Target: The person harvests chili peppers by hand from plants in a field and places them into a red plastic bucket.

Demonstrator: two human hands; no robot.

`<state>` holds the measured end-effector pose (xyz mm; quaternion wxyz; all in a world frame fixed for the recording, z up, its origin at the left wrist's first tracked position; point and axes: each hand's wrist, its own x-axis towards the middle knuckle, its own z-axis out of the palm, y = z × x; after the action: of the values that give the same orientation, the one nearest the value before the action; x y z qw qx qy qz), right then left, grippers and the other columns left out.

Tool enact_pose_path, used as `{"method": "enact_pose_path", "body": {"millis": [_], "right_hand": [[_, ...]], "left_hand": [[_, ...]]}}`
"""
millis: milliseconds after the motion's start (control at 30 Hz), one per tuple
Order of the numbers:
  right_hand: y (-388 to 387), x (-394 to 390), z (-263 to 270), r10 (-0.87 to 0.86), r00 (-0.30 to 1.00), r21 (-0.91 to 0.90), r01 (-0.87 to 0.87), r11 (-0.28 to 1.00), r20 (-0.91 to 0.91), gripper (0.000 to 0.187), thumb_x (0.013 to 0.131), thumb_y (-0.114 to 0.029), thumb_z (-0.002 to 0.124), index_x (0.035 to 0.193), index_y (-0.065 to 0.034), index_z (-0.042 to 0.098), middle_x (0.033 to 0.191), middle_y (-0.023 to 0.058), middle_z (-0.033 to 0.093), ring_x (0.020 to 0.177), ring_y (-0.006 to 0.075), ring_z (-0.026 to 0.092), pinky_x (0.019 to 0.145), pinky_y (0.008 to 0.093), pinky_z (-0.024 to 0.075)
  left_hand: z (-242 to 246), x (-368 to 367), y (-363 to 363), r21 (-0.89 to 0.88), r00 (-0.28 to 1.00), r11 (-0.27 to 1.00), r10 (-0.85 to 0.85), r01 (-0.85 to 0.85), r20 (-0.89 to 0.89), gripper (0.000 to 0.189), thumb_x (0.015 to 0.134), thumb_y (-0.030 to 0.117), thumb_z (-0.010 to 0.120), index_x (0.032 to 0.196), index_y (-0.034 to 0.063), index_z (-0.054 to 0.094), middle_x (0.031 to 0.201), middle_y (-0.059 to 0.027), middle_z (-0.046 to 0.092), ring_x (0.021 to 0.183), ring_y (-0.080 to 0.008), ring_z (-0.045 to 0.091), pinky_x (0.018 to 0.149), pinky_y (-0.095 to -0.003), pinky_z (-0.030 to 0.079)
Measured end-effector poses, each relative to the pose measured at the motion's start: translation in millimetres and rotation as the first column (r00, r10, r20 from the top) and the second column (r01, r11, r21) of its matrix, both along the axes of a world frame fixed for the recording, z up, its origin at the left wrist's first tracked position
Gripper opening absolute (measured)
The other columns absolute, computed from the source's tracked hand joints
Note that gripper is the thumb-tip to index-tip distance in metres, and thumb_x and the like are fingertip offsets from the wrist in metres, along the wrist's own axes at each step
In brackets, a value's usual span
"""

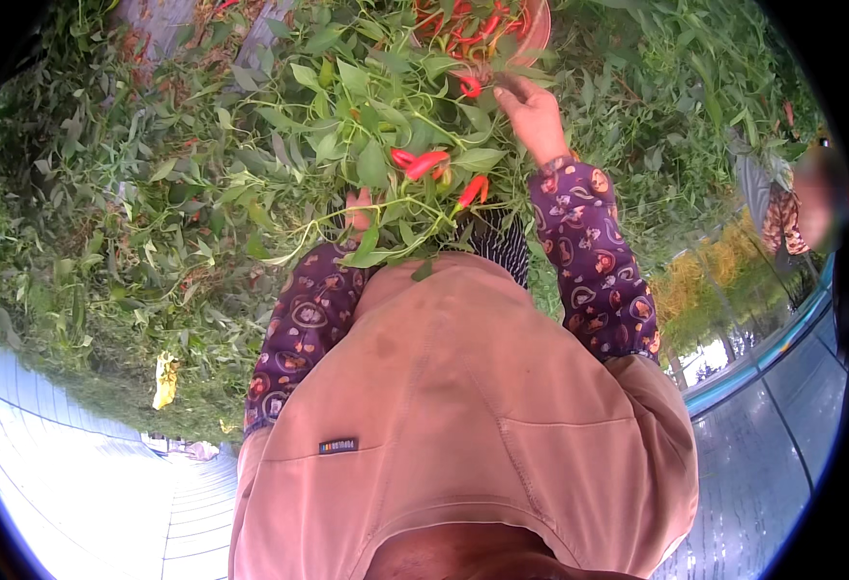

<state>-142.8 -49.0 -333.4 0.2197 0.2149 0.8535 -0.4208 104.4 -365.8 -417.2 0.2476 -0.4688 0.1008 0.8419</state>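
Note:
A leafy chili pepper plant (395,145) lies before my torso, bearing red chili peppers (427,165), one of which (473,192) hangs near my lap. My right hand (535,116) is at the upper right, beside a curled red pepper (470,87) and just below the rim of a round container (539,36) that holds many red peppers. Its fingertips are blurred, so what they hold is unclear. My left hand (359,210) is low among the stems, left of the middle, largely hidden by leaves; its grip does not show. Patterned purple sleeves cover both forearms.
Dense pepper plants (105,181) surround me, with strips of plastic ground sheet (156,29) at the upper left. A yellow item (165,380) lies among the foliage at the lower left. Another person (816,196) is at the far right. Greenhouse sheeting (751,449) curves behind me.

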Motion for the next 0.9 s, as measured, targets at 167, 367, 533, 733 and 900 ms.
{"method": "enact_pose_path", "body": {"millis": [167, 367, 533, 733, 900], "right_hand": [[-59.1, -22.9, 38.0, 0.578, 0.783, 0.0, -0.594, 0.804, -0.231, 0.021, 0.084, -0.025, 0.062, 0.097, -0.0112, 0.07, 0.087, 0.0121, 0.065, 0.081, 0.0333, 0.063, 0.072, 0.0407, 0.0508], [-120.8, -1.1, -11.1, 0.879, 0.476, 0.136, -0.87, 0.474, -0.02, 0.012, 0.067, -0.017, 0.064, 0.068, -0.0052, 0.068, 0.071, 0.0117, 0.066, 0.069, 0.0274, 0.066, 0.056, 0.0392, 0.0517], [-129.4, 21.5, -8.9, 0.904, 0.386, 0.257, -0.869, 0.424, -0.186, 0.009, 0.065, -0.013, 0.066, 0.07, -0.0062, 0.068, 0.075, 0.01, 0.064, 0.072, 0.0258, 0.067, 0.058, 0.037, 0.0533], [-107.2, 50.4, -46.8, 0.881, 0.465, 0.308, -0.829, 0.467, -0.086, 0.013, 0.069, -0.015, 0.062, 0.074, -0.0039, 0.064, 0.078, 0.0125, 0.058, 0.073, 0.0275, 0.062, 0.06, 0.0377, 0.0515], [-115.3, 45.7, -53.9, 0.91, 0.414, 0.29, -0.876, 0.386, 0.038, 0.011, 0.07, -0.016, 0.06, 0.073, -0.006, 0.065, 0.078, 0.0116, 0.06, 0.073, 0.0271, 0.063, 0.06, 0.0391, 0.0494]], "left_hand": [[-1.3, 3.3, -3.1, -0.095, 0.997, 0.993, -0.072, 0.072, 0.002, 0.053, 0.098, 0.042, 0.039, 0.142, 0.0137, 0.036, 0.138, -0.0117, 0.046, 0.122, -0.0306, 0.047, 0.101, -0.0496, 0.04], [-10.5, 10.6, -0.7, -0.247, 0.979, 0.948, -0.204, 0.203, 0.02, 0.052, 0.098, 0.042, 0.039, 0.142, 0.0139, 0.036, 0.139, -0.0116, 0.045, 0.123, -0.0315, 0.046, 0.102, -0.0509, 0.038], [-21.7, 33.8, -2.3, -0.682, 0.765, 0.608, -0.635, 0.406, -0.11, 0.052, 0.097, 0.04, 0.041, 0.142, 0.0135, 0.036, 0.138, -0.0115, 0.045, 0.124, -0.0313, 0.046, 0.102, -0.0518, 0.038], [71.8, -78.3, 30.9, -0.732, -0.563, -0.681, -0.593, -0.031, 0.576, 0.058, 0.08, 0.024, 0.062, 0.134, 0.0132, 0.046, 0.127, -0.0145, 0.052, 0.105, -0.0312, 0.056, 0.081, -0.0427, 0.047], [70.0, -72.9, 27.8, -0.719, -0.515, -0.684, -0.576, -0.121, 0.634, 0.057, 0.077, 0.034, 0.062, 0.131, 0.0194, 0.049, 0.133, -0.0058, 0.05, 0.123, -0.0303, 0.041, 0.088, -0.0497, 0.042]]}}
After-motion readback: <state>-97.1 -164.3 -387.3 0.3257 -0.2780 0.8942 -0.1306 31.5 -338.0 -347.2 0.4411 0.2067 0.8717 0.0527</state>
